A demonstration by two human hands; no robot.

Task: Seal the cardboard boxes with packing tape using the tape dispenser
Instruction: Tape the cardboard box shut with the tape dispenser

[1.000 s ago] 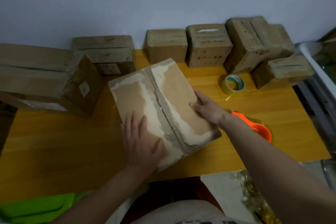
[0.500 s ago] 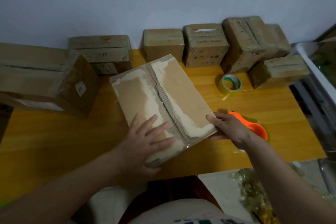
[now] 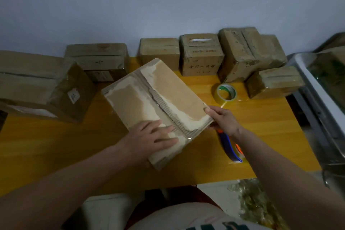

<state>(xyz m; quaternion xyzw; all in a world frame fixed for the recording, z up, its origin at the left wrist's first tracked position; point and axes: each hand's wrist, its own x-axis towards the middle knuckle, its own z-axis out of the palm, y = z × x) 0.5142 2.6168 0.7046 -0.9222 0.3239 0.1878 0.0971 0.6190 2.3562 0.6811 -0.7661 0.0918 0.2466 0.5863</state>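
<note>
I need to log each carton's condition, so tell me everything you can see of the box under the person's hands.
The cardboard box is a flat brown carton lying askew on the yellow table. Its top flaps are closed, and much of the outer paper is torn away in pale patches, baring corrugated ribs along the centre seam. Clear film glints at its near corner. The left hand lies flat on its near end; the right hand grips its right corner. It touches no other box.
</note>
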